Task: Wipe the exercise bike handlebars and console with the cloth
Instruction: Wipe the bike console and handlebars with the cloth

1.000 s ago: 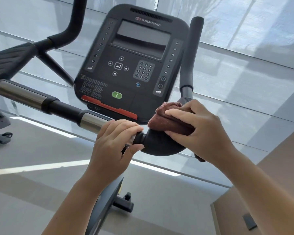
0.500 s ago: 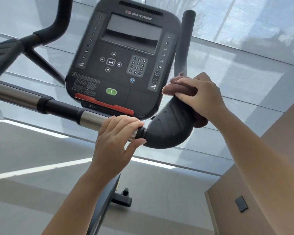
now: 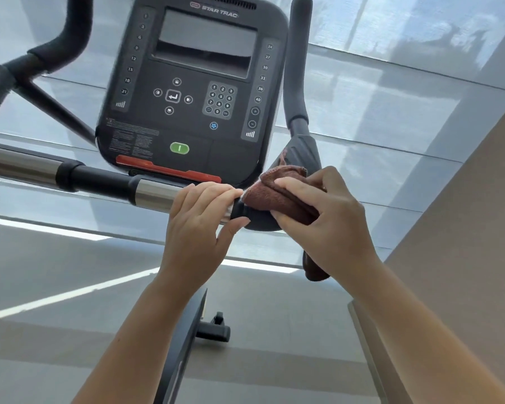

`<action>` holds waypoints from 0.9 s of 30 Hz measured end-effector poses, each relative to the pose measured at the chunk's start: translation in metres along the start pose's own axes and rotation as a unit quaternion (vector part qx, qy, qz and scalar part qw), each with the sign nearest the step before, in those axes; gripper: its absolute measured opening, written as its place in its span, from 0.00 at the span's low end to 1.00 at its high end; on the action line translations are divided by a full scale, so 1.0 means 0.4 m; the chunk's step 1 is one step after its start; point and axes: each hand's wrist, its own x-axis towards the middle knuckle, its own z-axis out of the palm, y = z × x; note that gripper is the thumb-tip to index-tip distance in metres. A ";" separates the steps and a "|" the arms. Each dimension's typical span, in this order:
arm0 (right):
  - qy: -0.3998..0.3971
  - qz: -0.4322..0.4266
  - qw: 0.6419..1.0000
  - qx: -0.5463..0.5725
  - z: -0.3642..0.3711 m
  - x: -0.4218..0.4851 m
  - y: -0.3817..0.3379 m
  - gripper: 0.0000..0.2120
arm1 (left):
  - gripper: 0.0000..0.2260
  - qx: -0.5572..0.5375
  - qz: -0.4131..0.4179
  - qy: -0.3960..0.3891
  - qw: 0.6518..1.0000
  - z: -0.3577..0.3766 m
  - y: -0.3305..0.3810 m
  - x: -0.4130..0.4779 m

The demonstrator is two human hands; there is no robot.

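Cloth: the folded reddish-brown terry cloth (image 3: 274, 193) lies on the black moulded elbow pad (image 3: 302, 153) at the right end of the handlebar, just below the console's lower right corner. One end of it hangs down beneath your right hand.
Right hand: your right hand (image 3: 327, 225) is curled round the cloth. The fingers lie over the top and press it onto the pad, and the thumb sits lower on the near side.
Left hand: your left hand (image 3: 199, 228) grips the chrome and black cross tube (image 3: 146, 192). The fingers wrap over the top and the thumb tucks underneath, at the black collar where the tube meets the pad. Its fingertips are just beside the cloth's left edge.
Console: the dark grey Star Trac console (image 3: 199, 118) stands above both hands, and neither hand touches it. Its screen is dark. A green oval button (image 3: 179, 148) and a red strip (image 3: 169, 170) sit along its lower part.
Right grip: the black padded upright grip (image 3: 299, 53) rises from the elbow pad, close beside the console's right edge.
Left grip: the black curved grip (image 3: 67, 39) shows at the upper left, well apart from your hands.
Frame: the dark bike post (image 3: 184, 345) runs down between your forearms.
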 end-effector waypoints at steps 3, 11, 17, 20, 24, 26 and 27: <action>-0.006 0.005 0.997 0.071 -0.011 -0.016 0.004 0.18 | 0.17 0.000 -0.006 -0.016 1.000 -0.008 0.005 0.002; 0.110 0.059 0.980 0.156 -0.049 0.101 0.138 0.18 | 0.11 -0.023 -0.024 -0.005 0.999 -0.025 0.040 0.081; 0.129 0.060 0.970 0.196 -0.010 0.252 0.244 0.17 | 0.09 -0.077 0.006 -0.071 0.994 -0.013 0.051 0.277; 0.145 0.033 0.961 0.234 0.015 0.328 0.284 0.18 | 0.12 -0.075 0.017 -0.115 0.990 0.033 0.034 0.375; 0.160 -0.015 0.947 0.276 0.062 0.429 0.330 0.20 | 0.20 -0.042 0.021 -0.145 0.988 0.109 0.007 0.469; 0.167 -0.028 0.936 0.308 0.085 0.485 0.348 0.20 | 0.23 -0.048 0.003 -0.147 0.988 0.144 -0.006 0.501; 0.173 -0.034 0.931 0.320 0.094 0.518 0.354 0.20 | 0.25 -0.047 -0.005 -0.150 0.988 0.160 -0.012 0.514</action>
